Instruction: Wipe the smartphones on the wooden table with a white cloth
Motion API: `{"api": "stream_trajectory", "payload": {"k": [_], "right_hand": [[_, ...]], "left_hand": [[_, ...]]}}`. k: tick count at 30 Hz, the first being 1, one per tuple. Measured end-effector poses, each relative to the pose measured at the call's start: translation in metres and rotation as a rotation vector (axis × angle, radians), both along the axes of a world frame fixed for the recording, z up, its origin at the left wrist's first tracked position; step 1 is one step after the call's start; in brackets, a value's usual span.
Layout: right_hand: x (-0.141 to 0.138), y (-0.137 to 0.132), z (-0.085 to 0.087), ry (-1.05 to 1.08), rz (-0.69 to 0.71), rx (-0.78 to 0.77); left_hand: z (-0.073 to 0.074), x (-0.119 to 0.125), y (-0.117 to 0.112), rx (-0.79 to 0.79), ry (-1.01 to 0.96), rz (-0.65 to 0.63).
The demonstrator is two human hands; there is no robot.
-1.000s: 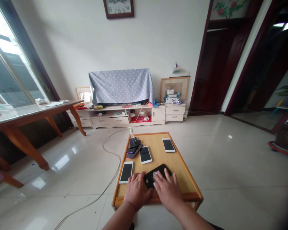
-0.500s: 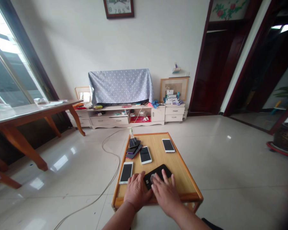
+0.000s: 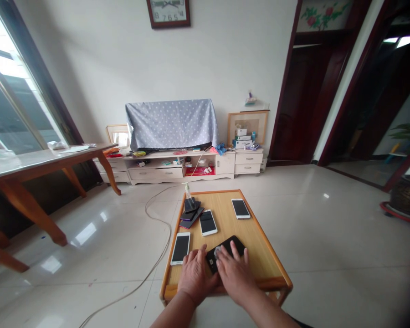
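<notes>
A black phone (image 3: 233, 244) lies at the near end of a low wooden table (image 3: 263, 255). My left hand (image 3: 194, 274) rests flat beside it, fingertips against the phone's near left corner. My right hand (image 3: 235, 274) lies over the phone's near half with its fingers stretched out and close together. They press a small pale pad (image 3: 217, 250) onto the phone's face. Neither hand grips anything.
On the table are a white-framed phone (image 3: 180, 248) at the left, another (image 3: 208, 222) mid-table, a third (image 3: 240, 208) farther right, a pile of dark phones (image 3: 190, 213) and a small spray bottle (image 3: 187, 190). A cable (image 3: 154, 216) trails across the tiled floor. A long wooden table (image 3: 37, 161) stands left.
My right hand has slid slightly left over the black phone and its fingers have drawn together. My left hand has stayed in place.
</notes>
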State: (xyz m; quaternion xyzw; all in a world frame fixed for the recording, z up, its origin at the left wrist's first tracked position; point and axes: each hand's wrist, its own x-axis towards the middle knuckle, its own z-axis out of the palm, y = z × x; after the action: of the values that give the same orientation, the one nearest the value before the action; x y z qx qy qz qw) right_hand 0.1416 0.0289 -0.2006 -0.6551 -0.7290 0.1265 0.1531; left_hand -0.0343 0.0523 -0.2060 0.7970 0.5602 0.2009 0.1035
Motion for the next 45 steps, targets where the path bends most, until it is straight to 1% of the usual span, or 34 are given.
{"api": "stream_trajectory", "payload": {"k": [2, 3, 5, 7, 11, 13, 14, 16, 20, 21, 22, 23, 27, 29, 31, 34, 36, 37, 38, 42, 44, 45], "right_hand": [[-0.019, -0.008, -0.003, 0.047, 0.124, 0.007], [-0.025, -0.008, -0.003, 0.061, 0.157, 0.007], [-0.026, -0.002, -0.003, 0.056, 0.162, 0.003], [-0.016, 0.013, -0.002, 0.017, 0.094, -0.009], [0.017, 0.043, 0.0, -0.078, -0.18, -0.071], [0.024, 0.048, -0.001, -0.094, -0.264, -0.08], [0.023, 0.046, -0.001, -0.095, -0.27, -0.079], [0.011, 0.035, -0.003, -0.089, -0.21, -0.073], [-0.018, 0.005, -0.006, -0.008, 0.068, -0.047], [-0.02, 0.001, -0.005, 0.005, 0.098, -0.04], [-0.017, 0.0, -0.003, 0.006, 0.094, -0.039], [-0.011, 0.002, 0.0, -0.004, 0.056, -0.045], [0.027, 0.02, 0.012, -0.076, -0.206, -0.101], [0.033, 0.02, 0.013, -0.082, -0.245, -0.103], [0.023, 0.008, 0.01, -0.054, -0.175, -0.079], [-0.003, -0.019, 0.003, 0.029, 0.02, -0.029], [-0.009, -0.029, 0.001, 0.055, 0.084, -0.018], [-0.006, -0.03, 0.002, 0.05, 0.071, -0.023], [0.001, -0.028, 0.003, 0.033, 0.029, -0.035], [0.044, -0.009, 0.012, -0.067, -0.222, -0.086], [0.052, -0.008, 0.013, -0.101, -0.263, -0.088], [0.05, -0.012, 0.013, -0.107, -0.25, -0.085]], "left_hand": [[-0.001, 0.0, 0.001, -0.011, 0.006, -0.009], [-0.002, -0.001, 0.001, -0.016, 0.009, -0.014], [-0.003, 0.0, 0.002, -0.022, 0.007, -0.011], [-0.003, 0.0, 0.002, -0.022, -0.005, 0.01], [-0.002, 0.0, 0.001, -0.014, -0.016, 0.01], [-0.002, 0.0, 0.001, -0.007, -0.006, 0.005], [-0.002, 0.0, 0.001, -0.003, 0.001, 0.004], [-0.002, -0.001, 0.002, 0.006, 0.013, 0.003], [-0.002, 0.0, 0.002, 0.007, 0.024, 0.003], [-0.001, 0.0, 0.002, 0.009, 0.026, 0.003], [0.0, 0.001, 0.001, 0.013, 0.026, 0.002], [0.0, 0.001, 0.001, 0.019, 0.025, 0.002], [0.004, 0.003, -0.001, 0.035, 0.026, 0.003], [0.004, 0.003, -0.002, 0.033, 0.03, 0.003], [0.004, 0.003, -0.002, 0.032, 0.035, 0.007], [0.005, 0.003, -0.002, 0.019, 0.053, 0.01], [0.007, 0.004, -0.002, 0.01, 0.065, -0.001], [0.008, 0.004, -0.003, 0.009, 0.069, -0.008], [0.01, 0.005, -0.003, 0.01, 0.07, -0.012], [0.014, 0.008, -0.006, 0.012, 0.062, 0.019], [0.014, 0.009, -0.006, 0.011, 0.056, 0.028], [0.013, 0.009, -0.006, 0.012, 0.054, 0.024]]}}
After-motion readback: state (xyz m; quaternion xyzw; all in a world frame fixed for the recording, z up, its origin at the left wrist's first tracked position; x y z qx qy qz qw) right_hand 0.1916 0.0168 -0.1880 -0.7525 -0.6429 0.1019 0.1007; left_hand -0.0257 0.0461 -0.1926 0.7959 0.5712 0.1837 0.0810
